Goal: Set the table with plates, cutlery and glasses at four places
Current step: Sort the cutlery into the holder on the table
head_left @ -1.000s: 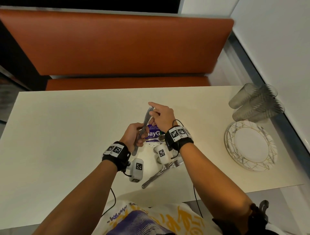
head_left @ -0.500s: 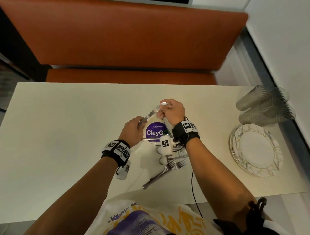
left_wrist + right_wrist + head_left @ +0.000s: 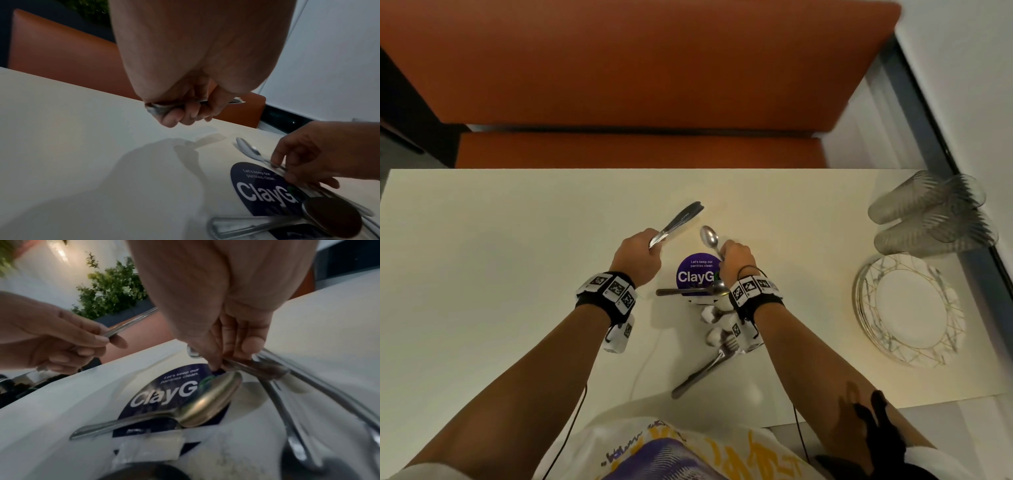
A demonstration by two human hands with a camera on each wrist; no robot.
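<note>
- A round purple sticker (image 3: 697, 272) on the surface (image 3: 500, 274) reads "Let's keep our pantries clean" and "ClayG", the rest hidden.
- Left grip (image 3: 638, 255) curls round a bundle of knives (image 3: 678, 219), held above the surface.
- Right grip (image 3: 738, 257) pinches a spoon (image 3: 709, 237) by its handle, beside the sticker.
- Plates (image 3: 907, 308) and glasses (image 3: 931, 212) sit far right.

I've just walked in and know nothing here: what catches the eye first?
Two hands mid-table: the left hand grips a bundle of knives, the right hand pinches a spoon above a purple sticker. At the right edge, stacked plates sit beside glasses.
</note>
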